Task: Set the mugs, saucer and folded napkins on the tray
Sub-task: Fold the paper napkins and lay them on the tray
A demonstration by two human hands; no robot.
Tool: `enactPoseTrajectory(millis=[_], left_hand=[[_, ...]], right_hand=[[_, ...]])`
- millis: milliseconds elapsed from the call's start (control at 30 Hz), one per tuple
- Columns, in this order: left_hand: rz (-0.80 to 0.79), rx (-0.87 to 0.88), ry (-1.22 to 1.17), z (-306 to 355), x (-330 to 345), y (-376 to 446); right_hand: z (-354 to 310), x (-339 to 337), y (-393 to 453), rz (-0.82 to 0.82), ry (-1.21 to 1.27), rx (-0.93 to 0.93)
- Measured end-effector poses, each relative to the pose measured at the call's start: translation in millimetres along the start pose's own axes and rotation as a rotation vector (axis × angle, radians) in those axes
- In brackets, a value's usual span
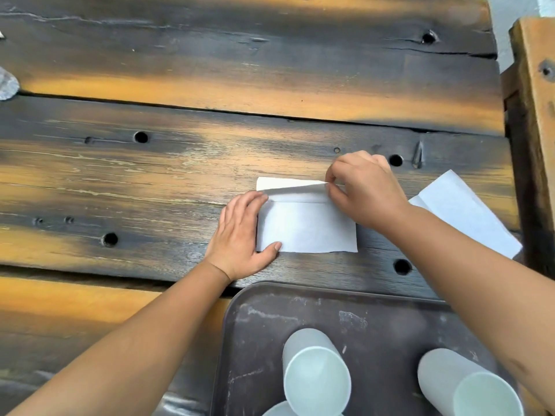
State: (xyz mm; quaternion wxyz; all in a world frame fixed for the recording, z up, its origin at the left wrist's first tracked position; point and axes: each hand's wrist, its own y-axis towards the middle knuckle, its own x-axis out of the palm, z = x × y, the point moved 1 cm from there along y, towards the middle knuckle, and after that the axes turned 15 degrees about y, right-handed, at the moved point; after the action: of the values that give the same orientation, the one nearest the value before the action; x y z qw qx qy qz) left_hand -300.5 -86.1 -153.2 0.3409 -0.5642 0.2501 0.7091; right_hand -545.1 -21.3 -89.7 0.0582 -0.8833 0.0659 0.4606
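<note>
A white napkin [306,226] lies on the dark wooden table just beyond the tray. My left hand [240,235] lies flat with spread fingers, pressing down the napkin's left edge. My right hand [363,193] pinches the napkin's far edge at the upper right, which is lifted and folding toward me. A second white napkin [468,211] rests on the table at the right, partly under my right forearm. The dark tray [300,319] sits at the near edge with two pale mugs [315,373] [468,388] standing on it. A pale rim [279,411] shows at the bottom edge.
The plank table [210,163] has round holes and gaps between boards. A wooden post [534,115] rises at the right edge. A small grey object [7,85] lies at the far left.
</note>
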Motion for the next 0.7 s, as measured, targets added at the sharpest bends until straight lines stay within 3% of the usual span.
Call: enactPoseTrajectory(millis=[133, 267, 433, 700], left_hand=[[0.109, -0.098, -0.054, 5, -3, -1], [0.236, -0.132, 0.041, 10, -3, 3], [0.184, -0.041, 0.306, 14, -7, 5], [0.183, -0.051, 0.365, 41, -18, 14]], right_hand=[[-8, 0, -17, -0.016, 0.024, -0.009], [-13, 3, -33, -0.034, 0.054, -0.01], [-15, 8, -45, -0.053, 0.099, 0.043], [-25, 9, -51, -0.037, 0.226, 0.07]])
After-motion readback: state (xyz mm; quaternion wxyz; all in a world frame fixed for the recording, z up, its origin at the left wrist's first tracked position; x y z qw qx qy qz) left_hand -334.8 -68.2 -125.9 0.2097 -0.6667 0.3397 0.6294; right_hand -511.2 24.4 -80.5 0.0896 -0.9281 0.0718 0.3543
